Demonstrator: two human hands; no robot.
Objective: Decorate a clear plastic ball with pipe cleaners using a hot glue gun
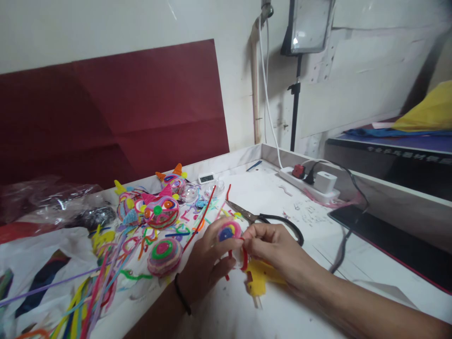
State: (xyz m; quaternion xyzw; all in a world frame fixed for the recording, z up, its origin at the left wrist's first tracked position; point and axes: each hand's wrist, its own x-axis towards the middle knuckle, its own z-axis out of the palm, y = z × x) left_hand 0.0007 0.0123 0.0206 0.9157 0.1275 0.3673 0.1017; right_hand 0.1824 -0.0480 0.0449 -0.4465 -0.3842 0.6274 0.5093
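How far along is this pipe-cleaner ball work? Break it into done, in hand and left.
Done, by the look of it: several wrapped balls, one with a face and a pink and green one, lie on the table. In hand: the left hand holds a pink ball while the right hand pinches a red pipe cleaner at it. Left: loose pipe cleaners lie unused.

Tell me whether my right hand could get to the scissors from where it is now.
Probably yes. The scissors lie open on the table just behind the right hand, nothing between them, though that hand would first have to drop the red pipe cleaner.
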